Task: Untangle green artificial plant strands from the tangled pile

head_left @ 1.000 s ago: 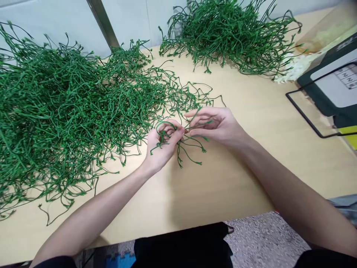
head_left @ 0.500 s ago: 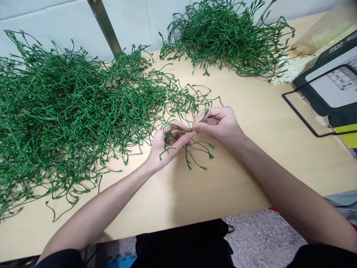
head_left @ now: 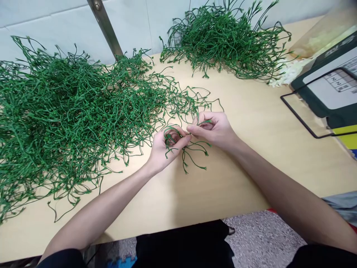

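Thin green artificial plant stems [head_left: 195,160] with small forked tips fan out below my fingers. My left hand [head_left: 167,147] pinches this small bunch between thumb and fingertips, and some stems curl over its palm. Close against it, my right hand [head_left: 216,128] has thumb and forefinger pressed together on a green stem [head_left: 206,122], one end of which lies across its fingers. The fingertips of both hands nearly touch, so the exact spot where the stems meet is hidden. Just beyond my hands lie loose stems at the fringe of a large pile of green stems [head_left: 75,111].
A second pile of green stems [head_left: 225,41] rests against the tiled wall [head_left: 128,22]. At right stand a dark box with a white label [head_left: 331,85] and a black wire frame [head_left: 299,115]. White bits [head_left: 287,72] lie beside a clear bag. A metal bar [head_left: 107,31] leans at the back.
My right hand has shifted slightly left and down, its fingertips closer over my left fingertips. The stem in it now lies flatter. The bunch stays in my left hand.
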